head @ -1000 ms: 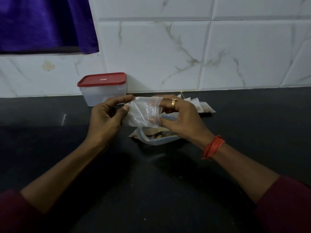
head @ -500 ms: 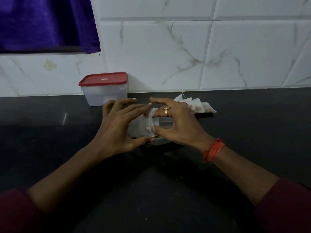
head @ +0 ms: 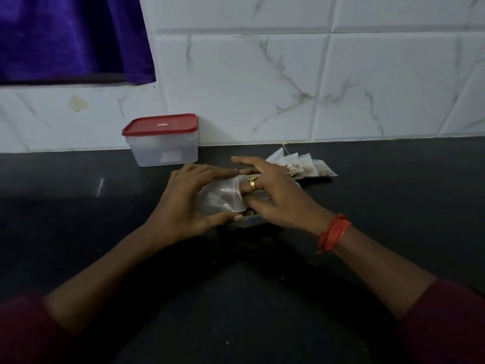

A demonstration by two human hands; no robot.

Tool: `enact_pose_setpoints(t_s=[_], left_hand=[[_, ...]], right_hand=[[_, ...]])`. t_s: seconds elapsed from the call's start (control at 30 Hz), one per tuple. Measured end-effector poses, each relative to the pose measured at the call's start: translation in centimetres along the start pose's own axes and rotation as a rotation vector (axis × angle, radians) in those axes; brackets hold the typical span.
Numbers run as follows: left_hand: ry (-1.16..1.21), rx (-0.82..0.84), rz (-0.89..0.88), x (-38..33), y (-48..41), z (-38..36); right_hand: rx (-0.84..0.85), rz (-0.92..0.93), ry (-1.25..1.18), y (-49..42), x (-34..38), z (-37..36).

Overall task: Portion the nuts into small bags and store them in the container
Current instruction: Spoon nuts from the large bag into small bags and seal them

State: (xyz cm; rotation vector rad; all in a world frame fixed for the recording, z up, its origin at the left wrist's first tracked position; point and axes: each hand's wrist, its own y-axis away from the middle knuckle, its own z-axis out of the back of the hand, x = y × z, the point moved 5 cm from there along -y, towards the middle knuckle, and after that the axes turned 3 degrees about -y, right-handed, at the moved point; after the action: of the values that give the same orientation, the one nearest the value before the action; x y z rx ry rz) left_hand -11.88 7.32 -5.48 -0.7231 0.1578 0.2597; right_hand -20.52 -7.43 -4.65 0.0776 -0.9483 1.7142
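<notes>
Sleeves: dark red, the left sleeve (head: 23,332) and the right sleeve (head: 446,324) at the near corners, both forearms bare and reaching forward.
Countertop (head: 236,298): black and glossy; it carries everything in view.
Wrist band (head: 333,232): orange-red thread wound round the right wrist.
Left hand (head: 183,203): grips the small bag, fingers curled over its top and thumb pressed beneath it.
Small bag (head: 220,198): clear plastic, held between the two hands just above the counter, with its open end toward the right hand; something reddish-brown shows through its wall.
Right hand (head: 280,198): fingers spread at the bag's mouth, forefinger stretched out flat, the middle fingers touching the bag's edge; I cannot tell whether it pinches anything.
Ring (head: 252,183): gold, on a right-hand finger that lies against the bag.
Larger bag (head: 252,221): pale bluish edge peeping out under the hands, a few nuts (head: 249,212) visible at it.
Filled bags (head: 307,166): several small clear packets with brown contents, lying overlapped just behind the right hand.
Container (head: 162,151): translucent tub against the wall, left of the hands, its red lid (head: 160,124) on.
Wall (head: 262,88): white marbled tiles.
Cloth (head: 65,35): purple, hanging at the upper left.
</notes>
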Motion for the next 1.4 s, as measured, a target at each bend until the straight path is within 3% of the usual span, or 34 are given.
enact_pose_setpoints(t_s=[0.27,0.43,0.6,0.93,1.03,1.2,1.4], left_hand=[[0.102,0.037,0.123,0.6,0.0,-0.2],[0.172,0.1,0.154,1.1,0.3,-0.5],[0.214,0.129,0.145,1.4,0.4,-0.8],[0.314,0.096,0.233,1.5,0.5,-0.7],[0.43,0.068,0.269,1.1,0.5,-0.5],[0.446,0.023,0.302,1.4,0.5,-0.2],[0.453,-0.009,0.296,1.3,0.4,0.2]], right_hand=[[-0.164,0.009,0.056,-0.1,0.1,5.2],[0.195,-0.231,0.529,1.0,-3.0,6.5],[0.391,-0.301,0.549,1.3,-4.4,6.1],[0.325,-0.146,0.829,1.0,-3.5,5.2],[0.293,-0.122,0.818,0.8,-2.9,5.7],[0.405,-0.196,0.831,1.1,-3.2,5.0],[0.275,-0.11,0.8,0.9,-3.0,5.0]])
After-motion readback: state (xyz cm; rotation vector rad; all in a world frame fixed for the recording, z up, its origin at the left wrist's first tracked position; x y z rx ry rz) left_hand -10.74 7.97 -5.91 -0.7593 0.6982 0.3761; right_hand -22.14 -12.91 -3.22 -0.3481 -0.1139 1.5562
